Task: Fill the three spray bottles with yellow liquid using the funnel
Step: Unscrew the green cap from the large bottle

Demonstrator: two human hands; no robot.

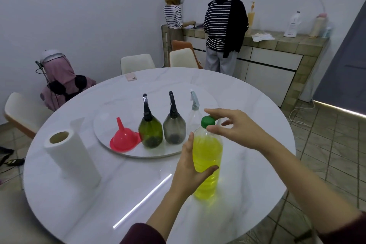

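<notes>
I observe a round white desk (118,184) filling the centre of the frame. Right of centre stands a clear bottle of yellow liquid (207,162), long axis upright with a slight lean, its neck pointing toward the top of the frame and its base on the desk. The left hand (190,166) wraps the bottle's middle, thumb across the near side, fingers behind. The right hand (233,127) sits at the green cap (208,121), thumb and forefinger pinching its sides, the other fingers spread loose. The cap is on the neck.

Just above the bottle, a round tray (138,154) carries a row of items. At its left lies the red funnel (124,137), mouth down, spout pointing up. Next to it, the green spray bottle (150,130) stands upright, touching the funnel's rim. The grey spray bottle (174,128) stands just beside it. The clear spray bottle (193,114) stands at the right, partly hidden behind the cap. All three trigger heads are fitted.

A paper towel roll (69,156) stands at the left of the frame.
</notes>
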